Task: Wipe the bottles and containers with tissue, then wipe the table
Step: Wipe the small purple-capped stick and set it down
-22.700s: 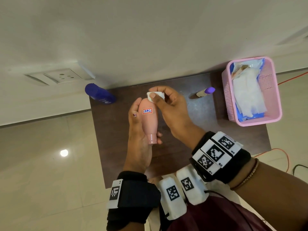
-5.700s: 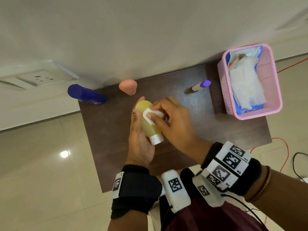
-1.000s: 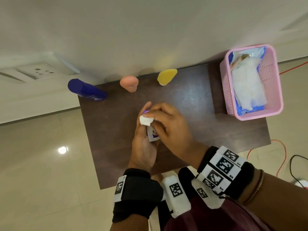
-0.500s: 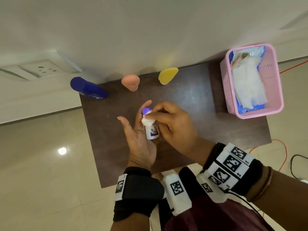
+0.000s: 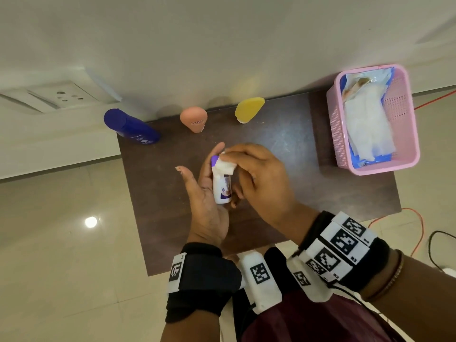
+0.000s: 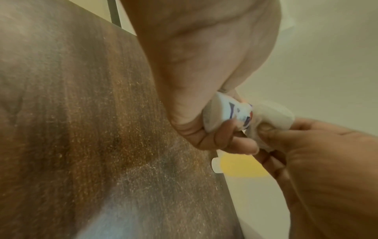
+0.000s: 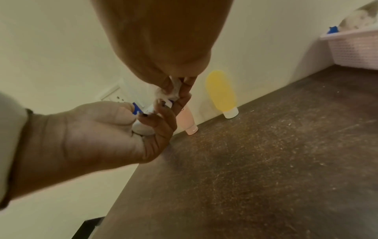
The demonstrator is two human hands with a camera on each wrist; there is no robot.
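Holding a small white bottle (image 5: pixel 222 188) with a purple cap over the middle of the table (image 5: pixel 283 144), your left hand (image 5: pixel 207 206) has its fingers curled under it and its thumb stuck out. Your right hand (image 5: pixel 261 183) pinches a folded tissue (image 5: pixel 225 167) against the bottle's top end. Along the far edge of the table stand a blue bottle (image 5: pixel 130 127), a peach bottle (image 5: pixel 193 118) and a yellow bottle (image 5: pixel 249 109). A pink basket (image 5: pixel 404 166) of tissues sits on the far right corner.
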